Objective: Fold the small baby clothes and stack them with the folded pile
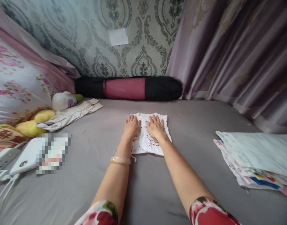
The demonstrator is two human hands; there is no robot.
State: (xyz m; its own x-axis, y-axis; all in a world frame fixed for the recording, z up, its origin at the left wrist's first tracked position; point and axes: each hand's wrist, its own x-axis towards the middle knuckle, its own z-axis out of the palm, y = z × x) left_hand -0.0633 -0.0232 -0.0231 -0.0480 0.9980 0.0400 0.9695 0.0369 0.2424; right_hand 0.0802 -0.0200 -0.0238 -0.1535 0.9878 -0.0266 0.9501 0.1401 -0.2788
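Note:
A small white printed garment [151, 144] lies folded on the grey bed sheet [148, 187] in the middle of the view. My left hand [131, 126] rests flat on its left part, fingers stretched out. Beside it, my right hand [156, 127] presses flat on the right part, fingers spread. Neither hand grips anything. A pale bangle [120, 160] sits on my left wrist.
A stack of folded clothes [256, 159] lies at the right. A beige garment [70, 115] and soft toys [40, 120] lie at the left, with a white device [26, 157] and cables near the left edge. A black and maroon roll bag [129, 88] lies against the wall. Curtains hang at the right.

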